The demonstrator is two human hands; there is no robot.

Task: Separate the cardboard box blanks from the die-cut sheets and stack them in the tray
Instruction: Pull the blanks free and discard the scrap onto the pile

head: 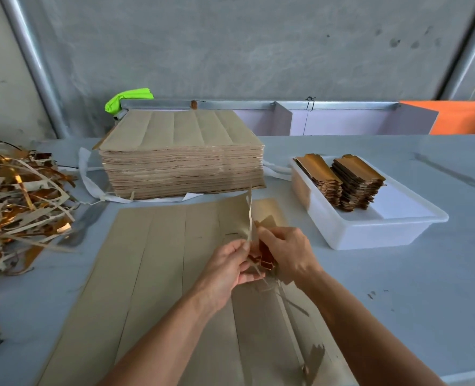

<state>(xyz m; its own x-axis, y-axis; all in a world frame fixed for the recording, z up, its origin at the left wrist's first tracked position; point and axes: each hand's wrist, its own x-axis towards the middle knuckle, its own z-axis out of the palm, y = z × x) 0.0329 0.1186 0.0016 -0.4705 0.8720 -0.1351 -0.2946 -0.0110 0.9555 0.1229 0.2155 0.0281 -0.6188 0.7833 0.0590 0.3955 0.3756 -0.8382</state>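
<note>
Two hands worked one blank free above a die-cut sheet (pixel 158 274) on the tabletop (pixel 397 288).
The left hand (pixel 228 270) had its fingers pinched on a pale waste strip (pixel 249 215) standing upright, while the right hand (pixel 287 253) gripped a copper-faced blank (pixel 265 253) beside it. A tall sheet stack (pixel 183 160) sat behind; the white tray (pixel 375 227) at right held two piles of blanks (pixel 342 182). Scrap trimmings (pixel 22 196) lay left.

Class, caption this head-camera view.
Both hands tear a gold blank from the brown die-cut sheet beside the white plastic tray.
</note>
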